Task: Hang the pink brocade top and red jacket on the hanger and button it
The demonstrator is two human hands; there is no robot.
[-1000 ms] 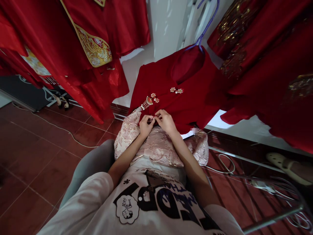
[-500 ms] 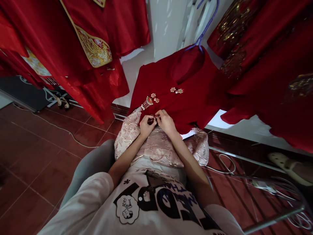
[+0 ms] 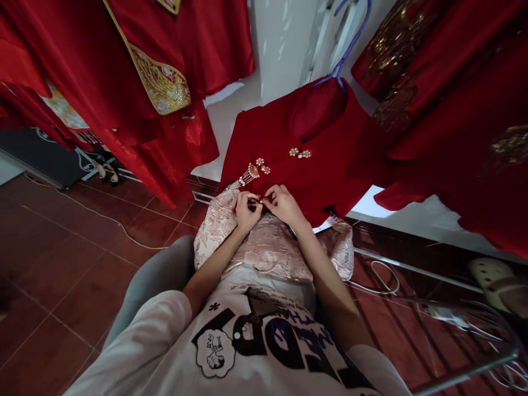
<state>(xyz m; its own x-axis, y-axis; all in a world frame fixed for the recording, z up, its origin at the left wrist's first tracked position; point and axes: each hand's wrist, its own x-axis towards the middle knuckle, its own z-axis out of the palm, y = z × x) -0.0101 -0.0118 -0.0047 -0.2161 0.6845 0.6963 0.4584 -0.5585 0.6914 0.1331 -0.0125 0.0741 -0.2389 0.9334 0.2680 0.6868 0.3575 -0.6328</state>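
The small beaded clasp [image 3: 262, 199] on the red jacket [image 3: 313, 181] lies between the left hand [image 3: 247, 212] and right hand [image 3: 284, 204], fingertips together on it (neither hand clearly nearer).

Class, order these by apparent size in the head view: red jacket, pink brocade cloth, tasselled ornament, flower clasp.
Largest to smallest: red jacket, pink brocade cloth, then tasselled ornament and flower clasp, which look too alike to rank.

Counter: white counter [image 3: 229, 132], and there's a red garment [image 3: 297, 181] laid out with gold floral clasps [image 3: 300, 154]
Floor: dark red tiles [image 3: 70, 275], white cable [image 3: 103, 217] snaking across
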